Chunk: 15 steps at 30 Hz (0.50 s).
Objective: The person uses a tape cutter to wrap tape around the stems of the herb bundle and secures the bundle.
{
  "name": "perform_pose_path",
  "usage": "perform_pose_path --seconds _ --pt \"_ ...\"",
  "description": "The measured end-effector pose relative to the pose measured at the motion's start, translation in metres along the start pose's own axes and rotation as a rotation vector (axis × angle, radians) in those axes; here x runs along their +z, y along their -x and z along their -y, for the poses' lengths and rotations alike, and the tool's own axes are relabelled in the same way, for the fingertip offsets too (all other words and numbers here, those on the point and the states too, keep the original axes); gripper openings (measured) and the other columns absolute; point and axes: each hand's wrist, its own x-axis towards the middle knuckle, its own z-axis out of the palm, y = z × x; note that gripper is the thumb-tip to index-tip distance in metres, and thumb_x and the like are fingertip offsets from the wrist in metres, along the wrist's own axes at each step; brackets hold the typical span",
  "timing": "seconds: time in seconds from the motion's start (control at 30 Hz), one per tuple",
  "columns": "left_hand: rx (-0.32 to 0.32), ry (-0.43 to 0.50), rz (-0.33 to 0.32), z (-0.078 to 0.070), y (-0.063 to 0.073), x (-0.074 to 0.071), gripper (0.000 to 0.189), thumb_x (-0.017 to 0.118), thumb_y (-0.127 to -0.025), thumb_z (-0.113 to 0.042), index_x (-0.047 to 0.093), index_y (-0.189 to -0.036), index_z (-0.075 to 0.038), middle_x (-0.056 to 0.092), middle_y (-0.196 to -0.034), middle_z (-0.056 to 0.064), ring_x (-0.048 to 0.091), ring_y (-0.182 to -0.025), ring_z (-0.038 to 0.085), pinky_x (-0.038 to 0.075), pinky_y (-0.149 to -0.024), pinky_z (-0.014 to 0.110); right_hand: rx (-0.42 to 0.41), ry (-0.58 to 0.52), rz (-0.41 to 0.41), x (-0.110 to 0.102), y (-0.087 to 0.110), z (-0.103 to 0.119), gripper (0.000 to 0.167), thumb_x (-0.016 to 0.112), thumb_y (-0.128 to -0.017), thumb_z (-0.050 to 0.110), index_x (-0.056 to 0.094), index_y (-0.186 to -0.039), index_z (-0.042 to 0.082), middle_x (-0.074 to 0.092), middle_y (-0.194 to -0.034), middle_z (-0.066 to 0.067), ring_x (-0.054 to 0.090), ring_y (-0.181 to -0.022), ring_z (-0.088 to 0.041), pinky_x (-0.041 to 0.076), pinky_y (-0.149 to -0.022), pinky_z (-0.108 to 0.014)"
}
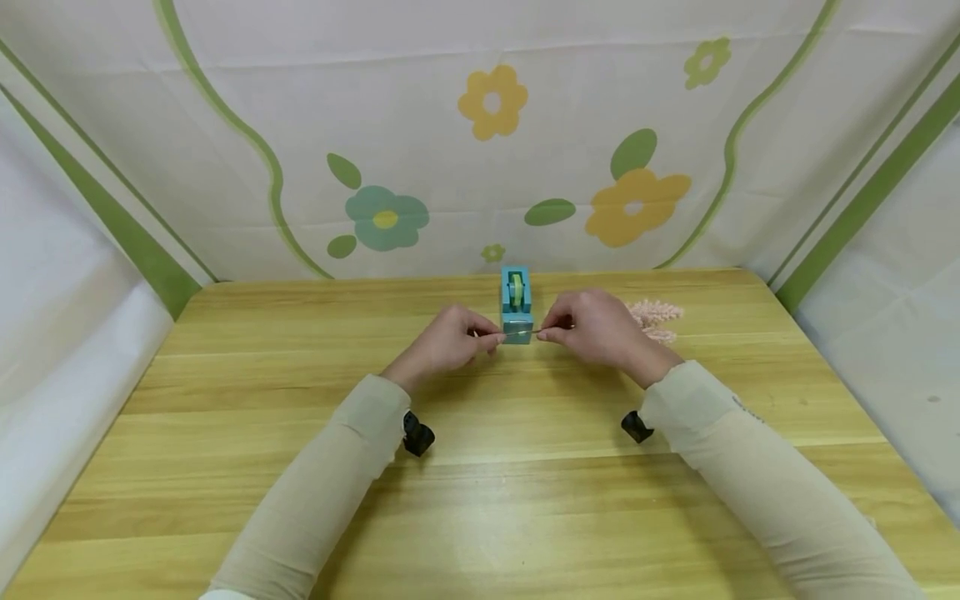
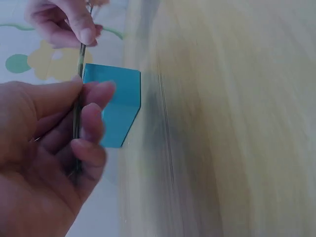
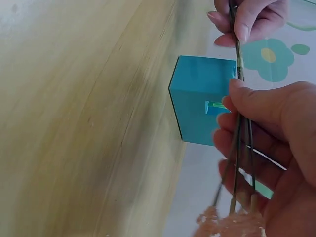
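Observation:
Several thin dark stems (image 3: 237, 163) with pink flower heads (image 1: 656, 315) are held crosswise between both hands. My left hand (image 1: 453, 337) pinches the bare end of the stems between thumb and fingers. Nearer the flower heads, my right hand (image 1: 596, 329) grips the bundle, its thumb pressing the stems against the fingers. A shiny pale band, apparently clear tape (image 3: 240, 61), shows on the stems in the gap between the hands. Just behind this gap stands a teal tape dispenser (image 1: 516, 279) with a yellow-green roll (image 1: 517, 290) in it.
The wooden table (image 1: 487, 500) spreads out under both forearms. A white cloth backdrop (image 1: 420, 92) with printed flowers rises at the table's back edge, close behind the dispenser. Black wrist cameras (image 1: 417, 435) hang below the sleeves.

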Motion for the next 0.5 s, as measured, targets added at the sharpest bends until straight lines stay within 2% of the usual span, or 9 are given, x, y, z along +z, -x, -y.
perform_pose_path --seconds 0.07,0.2,0.3,0.43,0.5 --pt "-0.024 0.027 -0.038 -0.0008 -0.0001 -0.0004 0.019 0.072 -0.106 -0.019 0.085 -0.114 -0.007 0.081 -0.098 0.013 0.048 -0.052 0.017 0.042 -0.053 0.028 0.002 -0.005 0.012 0.0004 -0.0021 0.0003 0.009 0.082 -0.099 0.025 0.081 -0.095 0.017 0.077 -0.091 0.003 0.066 -0.079 -0.015 0.055 -0.076 -0.039" --pt "-0.033 0.038 -0.115 -0.0016 0.0001 -0.0013 0.015 0.078 -0.101 -0.019 0.086 -0.109 -0.009 0.082 -0.098 0.01 0.06 -0.06 0.031 0.05 -0.058 0.029 0.0 -0.043 0.052 0.0011 -0.0047 0.0003 0.01 0.078 -0.102 0.025 0.08 -0.1 0.015 0.079 -0.091 0.0 0.065 -0.076 -0.014 0.055 -0.076 -0.039" --pt "-0.033 0.021 -0.079 0.0001 0.0003 -0.0022 0.019 0.074 -0.104 -0.022 0.085 -0.109 -0.008 0.081 -0.096 0.014 0.061 -0.063 0.035 0.047 -0.057 0.029 0.007 -0.04 0.053 0.0013 -0.0041 0.0008 0.014 0.076 -0.103 0.026 0.084 -0.103 0.015 0.082 -0.095 0.0 0.066 -0.075 -0.013 0.054 -0.074 -0.039" --pt "-0.025 -0.003 -0.002 0.0026 0.0002 -0.0028 0.024 0.067 -0.109 -0.021 0.083 -0.116 -0.005 0.078 -0.096 0.017 0.06 -0.065 0.026 0.043 -0.056 0.027 0.008 0.026 0.005 0.0033 -0.0028 0.0003 0.012 0.08 -0.1 0.028 0.087 -0.1 0.019 0.084 -0.096 0.003 0.07 -0.077 -0.012 0.056 -0.074 -0.04" --pt "-0.019 -0.006 -0.005 0.0029 0.0002 -0.0029 0.024 0.067 -0.109 -0.019 0.083 -0.118 -0.004 0.078 -0.098 0.017 0.062 -0.069 0.025 0.044 -0.056 0.026 0.006 0.045 -0.016 0.0042 -0.0027 0.0009 0.012 0.081 -0.099 0.03 0.087 -0.099 0.02 0.084 -0.095 0.003 0.072 -0.078 -0.013 0.058 -0.075 -0.041"
